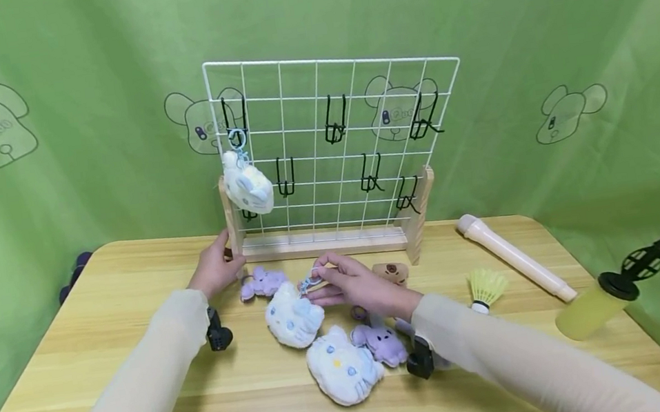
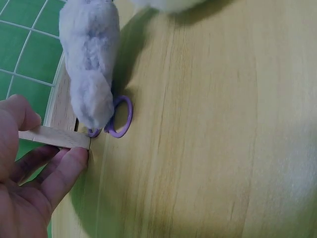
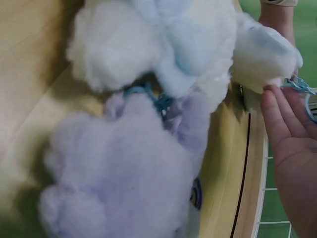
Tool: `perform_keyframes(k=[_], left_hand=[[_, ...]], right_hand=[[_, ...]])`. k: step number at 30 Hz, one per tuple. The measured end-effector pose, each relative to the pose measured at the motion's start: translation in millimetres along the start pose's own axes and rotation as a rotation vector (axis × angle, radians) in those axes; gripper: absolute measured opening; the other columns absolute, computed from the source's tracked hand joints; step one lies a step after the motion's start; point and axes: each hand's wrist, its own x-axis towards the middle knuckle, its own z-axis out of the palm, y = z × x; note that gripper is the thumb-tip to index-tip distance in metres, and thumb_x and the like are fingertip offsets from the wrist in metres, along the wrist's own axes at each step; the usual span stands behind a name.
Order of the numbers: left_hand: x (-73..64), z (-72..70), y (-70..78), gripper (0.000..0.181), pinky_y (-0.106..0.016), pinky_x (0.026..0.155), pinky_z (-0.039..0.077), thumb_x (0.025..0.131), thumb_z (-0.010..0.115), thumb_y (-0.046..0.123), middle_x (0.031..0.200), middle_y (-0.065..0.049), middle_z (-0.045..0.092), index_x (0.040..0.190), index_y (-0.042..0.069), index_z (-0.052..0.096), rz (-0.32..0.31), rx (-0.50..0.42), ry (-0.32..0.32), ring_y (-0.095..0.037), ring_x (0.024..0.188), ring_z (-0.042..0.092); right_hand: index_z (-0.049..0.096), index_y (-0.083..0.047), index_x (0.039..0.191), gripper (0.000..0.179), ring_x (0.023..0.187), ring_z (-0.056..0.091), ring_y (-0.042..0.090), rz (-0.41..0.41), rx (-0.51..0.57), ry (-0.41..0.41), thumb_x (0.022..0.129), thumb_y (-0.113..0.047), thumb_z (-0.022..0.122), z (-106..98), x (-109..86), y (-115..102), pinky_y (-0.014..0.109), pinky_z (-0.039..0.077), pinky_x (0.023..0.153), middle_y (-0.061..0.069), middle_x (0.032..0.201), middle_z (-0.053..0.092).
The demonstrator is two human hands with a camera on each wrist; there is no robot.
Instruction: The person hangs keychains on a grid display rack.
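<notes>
Rack leg (image 1: pixel 230 219) is gripped by left hand (image 1: pixel 217 268). At its four o'clock, plush's (image 1: pixel 291 319) keyring (image 1: pixel 307 283) is pinched by right hand (image 1: pixel 358 286).

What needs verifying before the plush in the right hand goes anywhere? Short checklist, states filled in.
1. Rack steadied: ok. Left hand grips its left wooden post.
2. Plush held: ok. Right hand has the held plush at its blue ring.
3. Upper-left hook free: not ok. A white plush hangs there.
4. Top-middle hook free: ok, bare.
5. Lower-left hook free: cannot tell. The hanging plush mostly hides it.
6. Blue ring fully closed: cannot tell, fingers and frame edge cut it off.
</notes>
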Motion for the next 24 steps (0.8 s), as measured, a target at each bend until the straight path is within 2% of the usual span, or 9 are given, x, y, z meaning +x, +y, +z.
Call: perform_keyframes(k=[4,12,19,24], left_hand=[[0.7,0.3,-0.8,0.076,-0.032,0.075,0.065,0.1,0.059,0.007,0.128,-0.036,0.061,0.165,0.0,0.02,-0.002,0.0,0.0,-0.039,0.104,0.066],[1.1,0.5,-1.1,0.077,-0.03,0.074,0.064,0.1,0.059,0.008,0.129,-0.036,0.061,0.166,0.001,0.019,-0.013,-0.011,-0.009,-0.037,0.101,0.067],[-0.1,-0.2,-0.7,0.077,-0.031,0.074,0.064,0.101,0.059,0.009,0.129,-0.036,0.061,0.165,0.0,0.019,-0.013,-0.007,-0.014,-0.037,0.1,0.067],[-0.5,0.0,0.0,0.076,-0.031,0.075,0.064,0.101,0.059,0.009,0.128,-0.035,0.061,0.165,0.001,0.019,-0.015,0.0,-0.01,-0.036,0.099,0.067]], right_hand=[[0.048,-0.002,0.124,0.022,0.129,0.067,0.037,-0.031,-0.001,0.016,0.115,-0.018,0.035,-1,-2.8,-5,0.038,0.06,0.106,0.028,0.143,0.063],[0.049,-0.003,0.123,0.022,0.122,0.072,0.033,-0.122,-0.022,0.05,0.115,-0.02,0.036,-11,-9.2,-18,0.042,0.062,0.103,0.029,0.137,0.066],[0.05,0.002,0.124,0.024,0.096,0.078,0.013,-0.245,-0.139,0.155,0.114,-0.016,0.039,-26,-15.6,-49,0.034,0.067,0.087,0.031,0.125,0.067],[0.051,0.004,0.122,0.023,0.083,0.075,0.012,-0.352,-0.189,0.244,0.112,-0.015,0.041,-39,-19.7,-79,0.032,0.067,0.07,0.025,0.111,0.073]])
